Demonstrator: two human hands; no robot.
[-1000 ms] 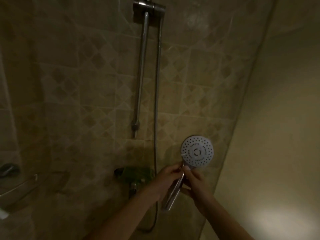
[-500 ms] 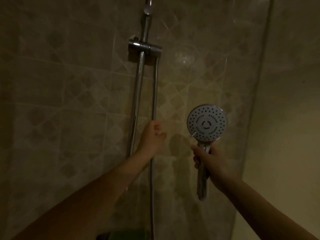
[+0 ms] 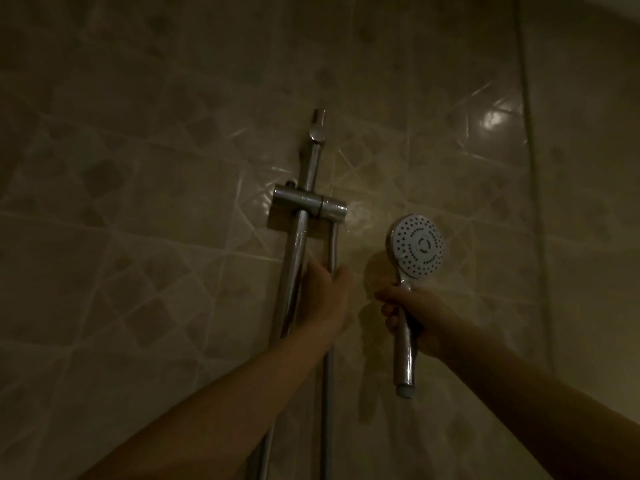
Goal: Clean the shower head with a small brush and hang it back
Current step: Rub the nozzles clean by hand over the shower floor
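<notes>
The shower head (image 3: 418,247) is a round white perforated disc on a chrome handle, held upright with its face toward me. My right hand (image 3: 414,315) is shut around the handle's upper part; the handle's lower end sticks out below my fist. My left hand (image 3: 327,294) is closed around the thin metal hose (image 3: 333,247), just right of the chrome slide rail (image 3: 298,258). The chrome holder bracket (image 3: 310,200) sits on the rail above my left hand, with nothing in it. No brush is visible.
The wall behind is beige tile with a diamond pattern, dimly lit, with a bright reflection (image 3: 493,121) at upper right. A vertical corner line (image 3: 533,202) runs down the right side. The hose continues down to the bottom edge of the view.
My view has tilted upward, so rail and bracket sit lower in frame. My left hand has closed on the hose below the bracket. My right hand has kept hold of the shower head.
</notes>
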